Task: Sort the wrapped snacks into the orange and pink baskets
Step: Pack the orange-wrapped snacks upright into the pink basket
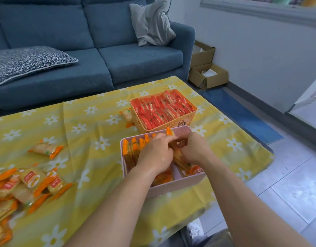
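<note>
**Q:** What are the hands doing over the yellow daisy-print cloth on that low surface (93, 148)?

**A:** Both are down in the pink perforated plastic basket (182, 184), which sits at the surface's right edge, on the near side. The left hand (154, 155) and the right hand (195, 148) meet over an upright clear snack packet with orange ends (169, 131). The curled fingers (162, 138) of each hand close on it from either side.

**Q:** What else is in that basket?

**A:** A row of orange-ended packets (134, 147) stands on edge along its left wall. More lie under the right wrist.

**Q:** And the other basket?

**A:** The orange perforated plastic basket (171, 124) stands just beyond the pink one, toward the far right corner. It is packed with red-wrapped snacks (162, 107) set on edge. One loose packet (127, 116) lies just beside its left wall.

**Q:** Anything unsorted?

**A:** A heap of orange-ended snacks (20, 186) spreads along the near left edge. A single packet (46, 149) lies apart from it, further in.

**Q:** And the room?

**A:** A blue fabric sofa (118, 59) stands behind the surface, with a grey cushion (152, 24) propped in its right corner. A black-and-white patterned throw (25, 61) lies on the seat. Open cardboard boxes (207, 75) sit on the floor by the white wall.
</note>
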`<act>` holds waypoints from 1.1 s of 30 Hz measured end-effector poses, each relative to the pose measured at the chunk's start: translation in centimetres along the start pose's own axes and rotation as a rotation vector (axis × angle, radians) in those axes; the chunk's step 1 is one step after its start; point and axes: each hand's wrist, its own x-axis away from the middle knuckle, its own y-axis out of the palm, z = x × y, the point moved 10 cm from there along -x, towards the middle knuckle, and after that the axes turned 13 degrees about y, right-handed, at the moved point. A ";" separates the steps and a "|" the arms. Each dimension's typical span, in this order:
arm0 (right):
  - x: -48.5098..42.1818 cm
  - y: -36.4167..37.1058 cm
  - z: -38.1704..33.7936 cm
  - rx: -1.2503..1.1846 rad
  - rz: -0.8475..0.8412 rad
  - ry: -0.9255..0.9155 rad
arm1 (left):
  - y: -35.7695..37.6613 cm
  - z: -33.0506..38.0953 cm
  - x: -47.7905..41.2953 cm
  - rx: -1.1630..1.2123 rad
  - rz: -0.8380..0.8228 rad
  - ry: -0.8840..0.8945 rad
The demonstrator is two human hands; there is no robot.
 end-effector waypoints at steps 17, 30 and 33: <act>2.5 -1.6 -0.6 0.263 0.123 0.004 | 0.2 0.0 -0.3 -0.111 -0.045 -0.107; 2.0 -4.6 -1.4 -0.009 0.429 -0.085 | 0.6 -0.2 -0.4 -0.134 -0.044 -0.115; 1.8 -5.0 -0.9 -0.121 0.422 -0.072 | 0.5 -0.1 -0.3 -0.136 -0.040 -0.115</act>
